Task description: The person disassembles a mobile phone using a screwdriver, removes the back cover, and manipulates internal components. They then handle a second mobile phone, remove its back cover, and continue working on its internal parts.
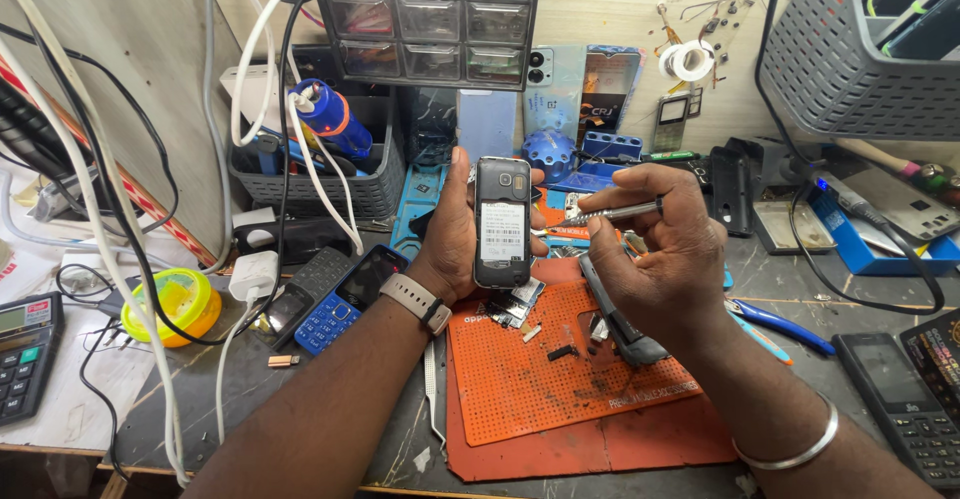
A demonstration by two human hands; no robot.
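Observation:
My left hand (452, 234) holds a small grey phone (501, 222) upright with its back cover off, a white label showing in the battery bay. My right hand (665, 259) grips metal tweezers (598, 216) whose tip points at the phone's right edge. A dark flat part (615, 319), perhaps the back cover, is tucked under the right palm. Both hands hover above an orange perforated work mat (540, 379) with small loose parts on it. A watch sits on my left wrist and a metal bangle on my right.
A blue keypad phone (345, 304) and a dark one lie left of the mat, a black phone (905, 399) at right. A yellow round tub (172, 304), calculator (25, 354), white cables, grey baskets, a drawer cabinet (430, 19) and blue-handled pliers (775, 324) surround the bench.

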